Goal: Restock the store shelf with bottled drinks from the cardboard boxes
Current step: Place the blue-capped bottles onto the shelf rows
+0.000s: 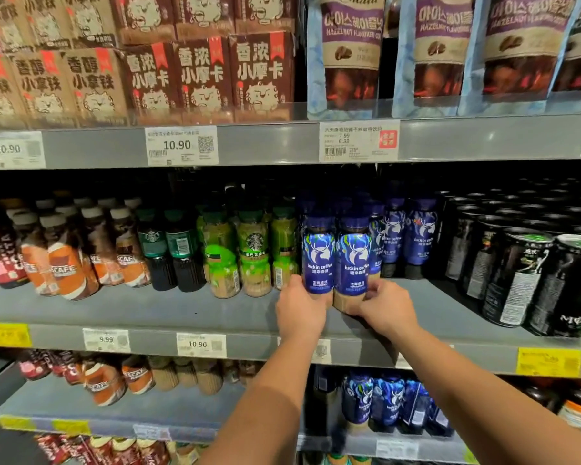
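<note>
One head cam only, faces fwd & slightly down, close & roughly square-on to middle shelf.

A shop aisle, close up: tiered grey metal shelves with printed price tags along their front edges. Rows of bottled coffee fill the centre, with black cans at 3 o'clock, boxed drinks at 11 o'clock and coffee pouches at 1 o'clock.
</note>
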